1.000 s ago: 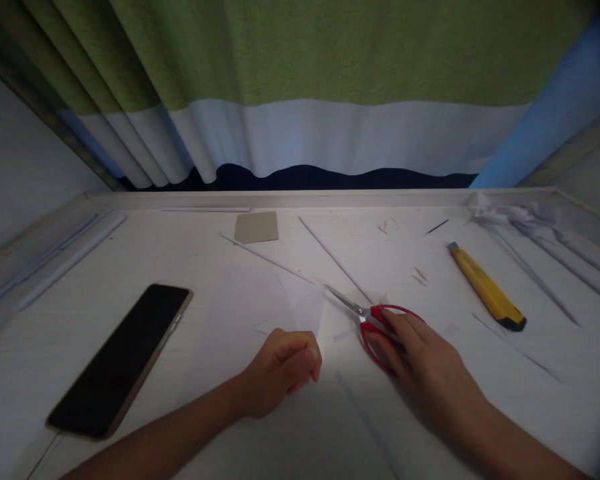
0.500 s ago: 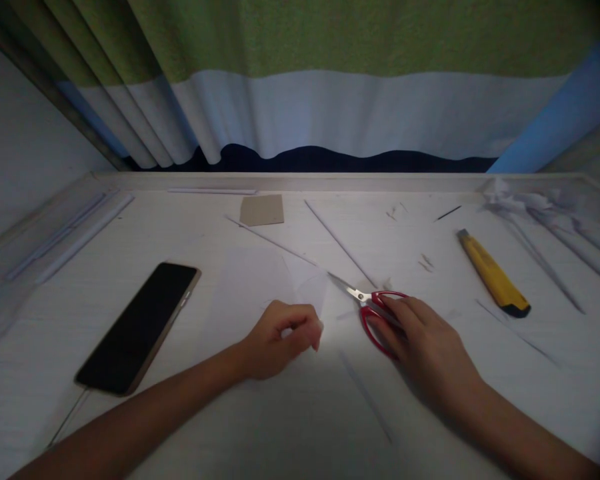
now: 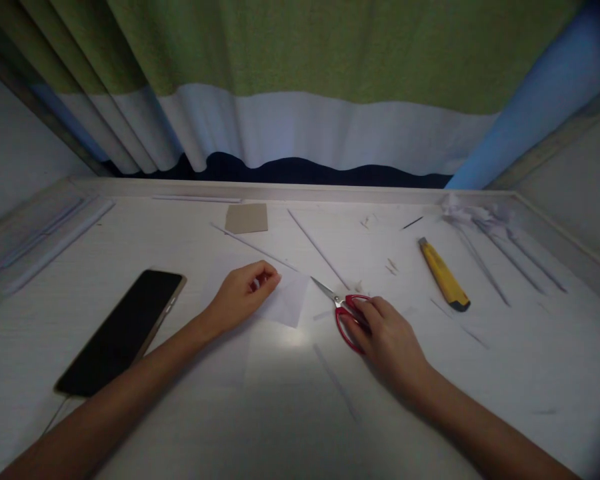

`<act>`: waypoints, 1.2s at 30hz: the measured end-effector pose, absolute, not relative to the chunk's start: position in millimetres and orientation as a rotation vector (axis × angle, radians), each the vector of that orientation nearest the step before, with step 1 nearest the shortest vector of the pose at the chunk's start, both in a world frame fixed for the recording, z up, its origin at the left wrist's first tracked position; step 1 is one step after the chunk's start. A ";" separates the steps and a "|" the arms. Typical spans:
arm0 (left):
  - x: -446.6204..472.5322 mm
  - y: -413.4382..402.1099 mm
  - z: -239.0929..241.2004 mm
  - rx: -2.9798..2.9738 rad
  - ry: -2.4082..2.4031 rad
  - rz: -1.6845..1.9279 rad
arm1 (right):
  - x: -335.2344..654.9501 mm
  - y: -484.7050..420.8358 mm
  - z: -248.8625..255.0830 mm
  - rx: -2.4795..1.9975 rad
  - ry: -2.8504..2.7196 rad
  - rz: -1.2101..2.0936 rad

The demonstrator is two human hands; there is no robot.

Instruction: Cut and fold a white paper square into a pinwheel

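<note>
My left hand (image 3: 244, 293) is over a thin white sheet of paper (image 3: 291, 303), its thumb and fingertips pinched together. Whatever lies between those fingertips, if anything, is too small to make out. My right hand (image 3: 387, 337) rests on the table with its fingers on the red handles of a pair of scissors (image 3: 347, 313). The scissors' blades look closed and point away to the left, their tip just right of the sheet. One thin white paper stick (image 3: 255, 247) lies beyond my left hand, and another paper stick (image 3: 317, 248) slants toward the scissors.
A phone (image 3: 123, 330) with a cable lies left, beside my forearm. A cardboard piece (image 3: 247, 218) is at the back. Right of the scissors lies a yellow box cutter (image 3: 445, 275), with crumpled-ended paper rolls (image 3: 505, 250) beyond. More paper rolls (image 3: 63, 247) line the left edge.
My left hand has moved left and away from me, over the paper, its fingers still pinched. My right hand stays on the scissors. The whole view has shifted, so things appear farther left.
</note>
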State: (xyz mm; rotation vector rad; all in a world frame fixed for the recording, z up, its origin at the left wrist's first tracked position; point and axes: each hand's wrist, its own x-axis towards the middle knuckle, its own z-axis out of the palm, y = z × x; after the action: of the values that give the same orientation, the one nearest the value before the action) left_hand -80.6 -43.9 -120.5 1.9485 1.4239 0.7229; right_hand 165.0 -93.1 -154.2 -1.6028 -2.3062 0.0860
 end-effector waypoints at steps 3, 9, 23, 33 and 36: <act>-79.3 -43.7 -122.8 1.981 1.404 0.701 | 164.9 -92.7 -153.9 -1.612 -2.314 0.073; -80.1 -42.9 -124.8 2.012 1.389 0.634 | 164.5 -90.0 -150.2 -1.649 -2.338 0.050; -81.7 -38.5 -125.1 1.917 1.380 0.620 | 166.5 -85.5 -146.0 -1.713 -2.334 0.064; -82.0 -39.0 -127.1 1.911 1.370 0.623 | 166.4 -83.6 -146.1 -1.678 -2.326 0.106; -81.3 -40.8 -125.7 1.909 1.383 0.635 | 165.8 -84.6 -144.2 -1.675 -2.328 0.111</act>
State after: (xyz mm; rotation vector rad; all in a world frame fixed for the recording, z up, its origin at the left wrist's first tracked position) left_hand -81.3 -40.8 -125.7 1.9094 1.3834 0.6353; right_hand 165.8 -84.6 -144.2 -1.6747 -2.3283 0.1110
